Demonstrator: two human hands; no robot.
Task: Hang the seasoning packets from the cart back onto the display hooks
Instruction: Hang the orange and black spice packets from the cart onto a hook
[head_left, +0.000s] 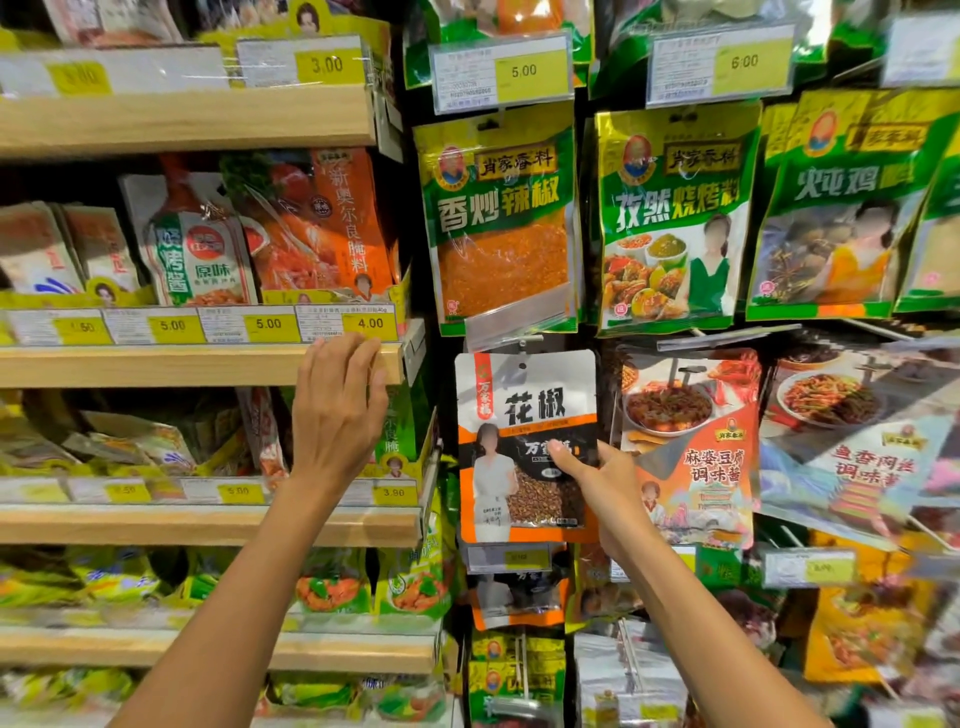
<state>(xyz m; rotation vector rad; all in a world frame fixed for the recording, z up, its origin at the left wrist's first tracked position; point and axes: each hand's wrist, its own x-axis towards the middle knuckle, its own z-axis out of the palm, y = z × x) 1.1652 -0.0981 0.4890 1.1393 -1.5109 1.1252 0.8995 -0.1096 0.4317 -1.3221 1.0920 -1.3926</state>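
My right hand (605, 486) grips a white, black and orange seasoning packet (524, 415) by its right edge, thumb across the front. The packet is upright against the hook display, its punched hole near the top just under a hook (519, 340) with a clear price-tag flap. My left hand (337, 410) is raised with fingers spread, holding nothing, its fingertips by the front edge of a wooden shelf (208, 364) to the left of the packet. No cart is in view.
Green packets (498, 218) hang above on the upper row of hooks. Orange sauce packets (691, 447) hang right of the held packet. More of the same packet hangs below (519, 592). Wooden shelves with pouches and yellow price labels fill the left side.
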